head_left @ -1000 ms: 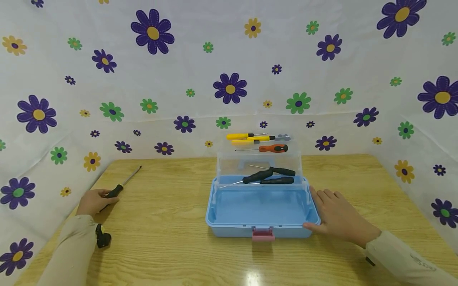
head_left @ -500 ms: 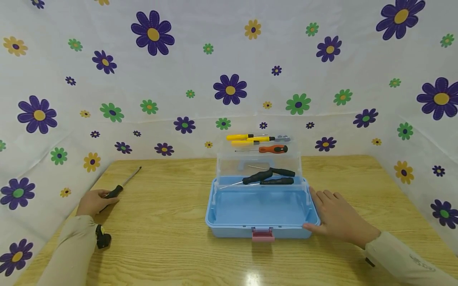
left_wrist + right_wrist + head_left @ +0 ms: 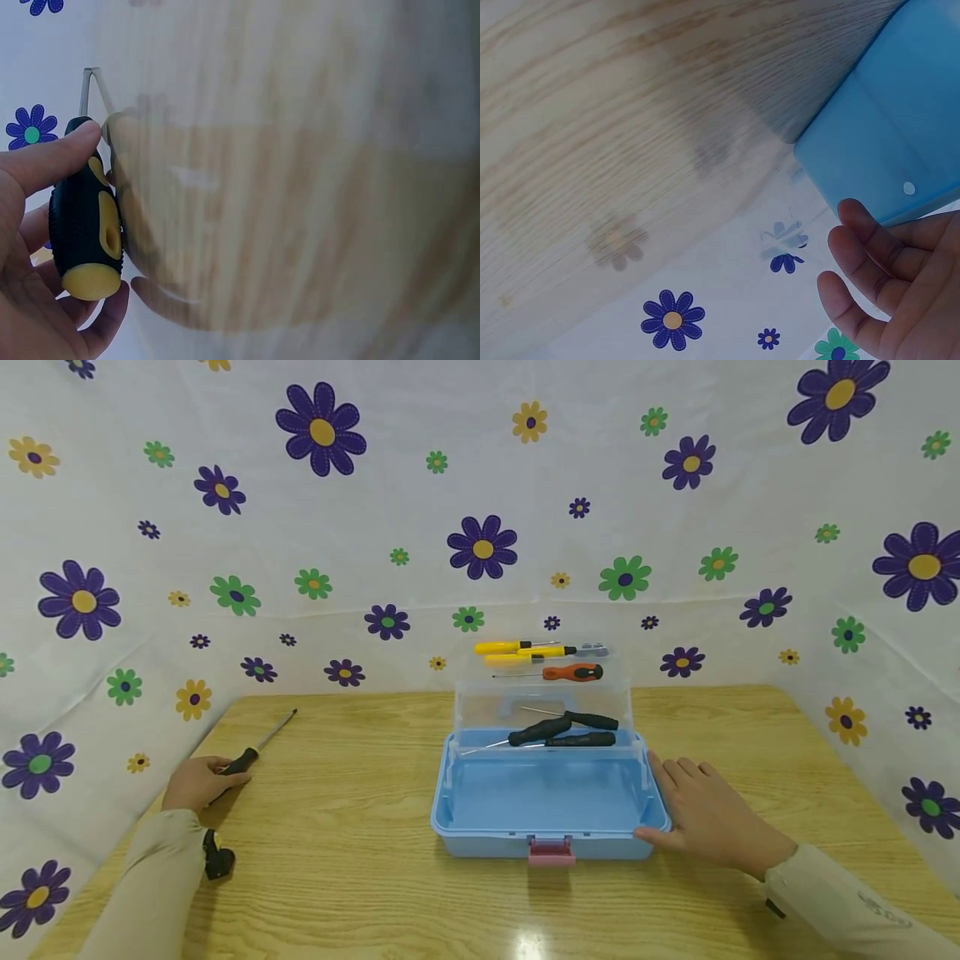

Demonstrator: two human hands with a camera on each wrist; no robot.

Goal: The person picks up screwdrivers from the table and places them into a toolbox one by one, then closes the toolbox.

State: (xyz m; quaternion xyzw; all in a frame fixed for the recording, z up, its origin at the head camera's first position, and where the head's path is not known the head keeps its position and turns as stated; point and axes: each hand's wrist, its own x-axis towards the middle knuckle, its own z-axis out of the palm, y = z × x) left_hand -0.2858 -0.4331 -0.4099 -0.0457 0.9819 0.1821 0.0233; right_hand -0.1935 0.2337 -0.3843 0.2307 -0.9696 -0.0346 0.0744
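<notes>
Within the left hand (image 3: pixel 198 783), a black screwdriver (image 3: pixel 240 763) is sitting outside the toolbox (image 3: pixel 487 845)

At far left, the left hand is pinching the handle between its thumb and curled fingers, while the shaft is pointing away from the hand over the wooden table (image 3: pixel 352 827). Whether the wood is bearing the handle, the views are not showing.

Well to the right of that hand, the toolbox is standing open. Its see-through tiers (image 3: pixel 480 703) are carrying yellow-handled tools (image 3: pixel 550 652), overlapping too much for a sure count, three black-handled screwdrivers (image 3: pixel 580 740) and one orange-handled screwdriver (image 3: pixel 572 672). At the front, just left of the right hand (image 3: pixel 708 818), a pink latch (image 3: pixel 552 855) is hanging undone.

Farthest right, the right hand is resting against the box's side, thumb at the front corner, fingers relaxed. Both hands are working well apart.

By the look of it, a single tool is lying outside: the job is nearing its end if tools are going in, barely starting if they are coming out. The scene is not settling which.
</notes>
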